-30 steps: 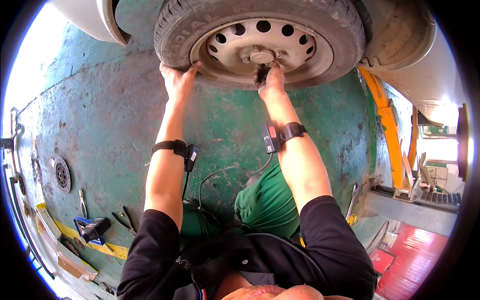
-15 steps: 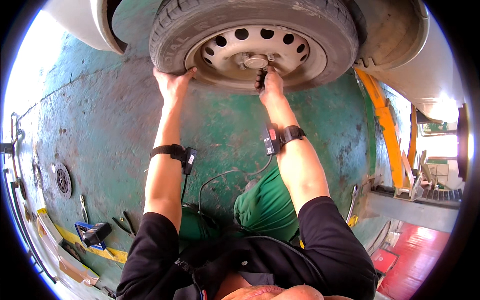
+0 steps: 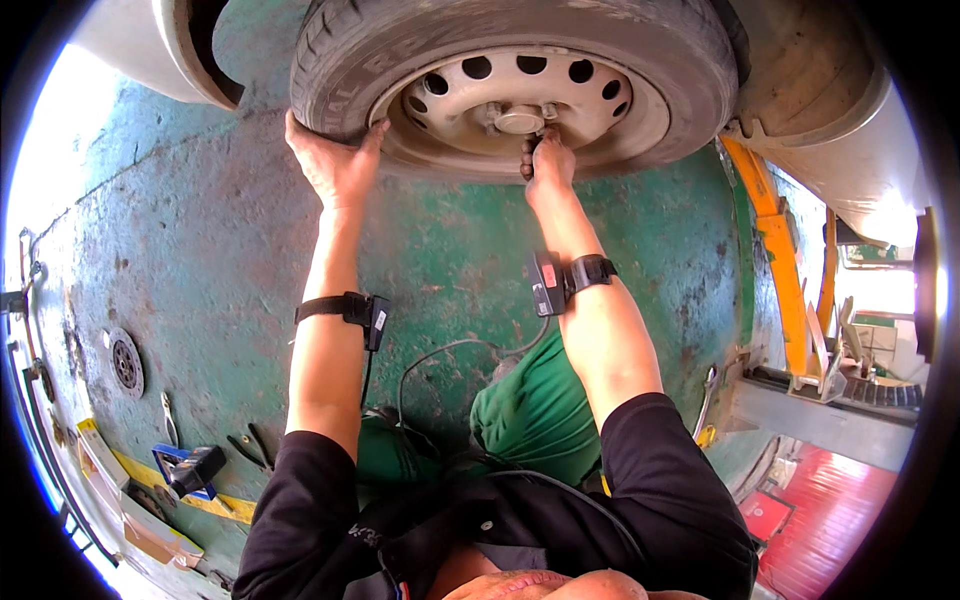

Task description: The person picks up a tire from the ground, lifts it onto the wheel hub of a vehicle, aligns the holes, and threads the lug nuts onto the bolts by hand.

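A car wheel stands at the top of the head view, with a worn black tyre (image 3: 335, 95) around a dusty beige steel rim (image 3: 650, 110). My left hand (image 3: 335, 165) grips the tyre's lower left edge, fingers around the tread and thumb against the sidewall near the rim. My right hand (image 3: 550, 160) is closed just below the round hub cap (image 3: 520, 120), blackened fingers curled and fingertips pinching at a wheel bolt, which they mostly hide. Other wheel bolts (image 3: 549, 110) show beside the cap. A black strapped device (image 3: 548, 283) sits on each forearm.
White car body panels (image 3: 840, 110) flank the wheel. An orange lift arm (image 3: 780, 255) stands at right, with a wrench (image 3: 705, 400) on the green floor (image 3: 440, 250). At left lie a round black disc (image 3: 125, 362), pliers (image 3: 250, 445), a blue-and-black tool (image 3: 192, 470) and an opened carton (image 3: 130, 500).
The wheel appears slightly larger and further right. My left hand has moved slightly up and left with the tyre edge; my right hand stays at the hub, its fingers still curled.
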### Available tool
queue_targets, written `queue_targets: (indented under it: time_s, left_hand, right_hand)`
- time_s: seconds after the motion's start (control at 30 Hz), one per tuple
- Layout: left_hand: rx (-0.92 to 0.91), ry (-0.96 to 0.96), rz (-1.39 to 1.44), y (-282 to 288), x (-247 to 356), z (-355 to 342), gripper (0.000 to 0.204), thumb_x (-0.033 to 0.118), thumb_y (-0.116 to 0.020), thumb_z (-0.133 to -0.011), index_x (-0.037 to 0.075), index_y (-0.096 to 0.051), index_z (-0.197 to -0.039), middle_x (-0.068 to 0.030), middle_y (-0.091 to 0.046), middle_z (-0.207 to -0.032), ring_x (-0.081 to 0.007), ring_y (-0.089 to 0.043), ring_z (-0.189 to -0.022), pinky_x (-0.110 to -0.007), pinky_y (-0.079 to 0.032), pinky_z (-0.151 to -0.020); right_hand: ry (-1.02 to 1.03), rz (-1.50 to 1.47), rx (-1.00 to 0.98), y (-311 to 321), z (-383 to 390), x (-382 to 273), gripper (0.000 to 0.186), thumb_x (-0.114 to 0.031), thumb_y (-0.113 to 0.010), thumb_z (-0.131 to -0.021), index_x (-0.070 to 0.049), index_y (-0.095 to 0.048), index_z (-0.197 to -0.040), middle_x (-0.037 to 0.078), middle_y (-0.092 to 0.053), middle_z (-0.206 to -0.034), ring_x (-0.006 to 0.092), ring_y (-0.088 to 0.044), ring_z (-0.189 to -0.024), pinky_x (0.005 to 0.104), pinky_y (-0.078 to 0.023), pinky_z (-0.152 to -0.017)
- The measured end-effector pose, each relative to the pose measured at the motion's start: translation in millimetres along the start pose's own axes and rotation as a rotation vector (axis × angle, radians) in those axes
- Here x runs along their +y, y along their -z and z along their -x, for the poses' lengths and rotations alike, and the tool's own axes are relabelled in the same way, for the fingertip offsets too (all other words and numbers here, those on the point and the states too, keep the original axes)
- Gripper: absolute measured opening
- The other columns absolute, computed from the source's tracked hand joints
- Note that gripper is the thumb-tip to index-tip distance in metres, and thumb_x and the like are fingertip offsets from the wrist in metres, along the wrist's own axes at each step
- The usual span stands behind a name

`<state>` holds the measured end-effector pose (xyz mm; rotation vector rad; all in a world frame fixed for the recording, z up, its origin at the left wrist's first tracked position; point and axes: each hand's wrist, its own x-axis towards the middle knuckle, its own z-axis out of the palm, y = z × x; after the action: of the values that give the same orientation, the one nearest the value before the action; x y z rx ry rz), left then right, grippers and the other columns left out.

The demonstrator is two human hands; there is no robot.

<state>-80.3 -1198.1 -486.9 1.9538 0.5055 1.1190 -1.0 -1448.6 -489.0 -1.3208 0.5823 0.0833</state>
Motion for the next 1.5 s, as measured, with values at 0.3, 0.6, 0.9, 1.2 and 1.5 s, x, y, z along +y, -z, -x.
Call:
queue_targets:
  time_s: [0.3, 0.6, 0.9, 1.2, 1.5]
  left_hand:
    - [-0.379, 0.55, 0.097, -28, -67, 55, 0.098, 0.029, -0.093, -0.061, -0.008, -0.037, -0.134, -0.0244, -0.051, -0.13, -0.0302, -0.052, -0.121, -0.04, -0.041, -0.102]
    - [-0.148, 0.367, 0.177, -14, -41, 22, 0.1, 0.035, -0.093, -0.063, -0.01, -0.035, -0.131, -0.0227, -0.053, -0.125, -0.0306, -0.054, -0.115, -0.038, -0.043, -0.099]
    - [-0.342, 0.624, 0.226, -18, -39, 35, 0.079, 0.037, -0.089, -0.068, -0.011, -0.053, -0.12, -0.0203, -0.061, -0.119, -0.0258, -0.058, -0.109, -0.034, -0.044, -0.096]
    - [-0.36, 0.659, 0.23, -28, -58, 42, 0.059, 0.033, -0.086, -0.071, -0.007, -0.067, -0.111, -0.0167, -0.07, -0.109, -0.0232, -0.064, -0.1, -0.032, -0.046, -0.092]
    - [-0.382, 0.652, 0.238, -18, -42, 35, 0.068, 0.034, -0.09, -0.064, -0.008, -0.064, -0.112, -0.0207, -0.069, -0.109, -0.0284, -0.066, -0.101, -0.036, -0.049, -0.09]
  right_hand:
    - [0.717, 0.318, 0.007, 12, -3, -7, 0.04, -0.032, -0.059, -0.096, 0.004, -0.058, -0.114, 0.014, -0.068, -0.095, 0.0271, -0.065, -0.085, 0.0369, -0.051, -0.076]
    - [0.781, 0.712, 0.088, 8, 23, -26, 0.047, -0.04, -0.047, -0.099, 0.003, -0.062, -0.112, 0.029, -0.066, -0.104, 0.0493, -0.06, -0.099, 0.0509, -0.047, -0.085]
    - [0.878, 0.974, 0.193, -1, 50, -34, 0.042, -0.036, -0.052, -0.094, 0.003, -0.056, -0.11, 0.031, -0.066, -0.094, 0.0491, -0.062, -0.092, 0.0544, -0.049, -0.081]
    - [0.882, 1.24, 0.178, -3, 63, -44, 0.045, -0.034, -0.06, -0.086, 0.004, -0.053, -0.111, 0.028, -0.067, -0.099, 0.0461, -0.064, -0.094, 0.052, -0.051, -0.083]
    - [0.717, 1.474, 0.117, 2, 57, -45, 0.042, -0.021, -0.062, -0.084, -0.001, -0.048, -0.118, 0.021, -0.069, -0.093, 0.0418, -0.066, -0.094, 0.0495, -0.053, -0.078]
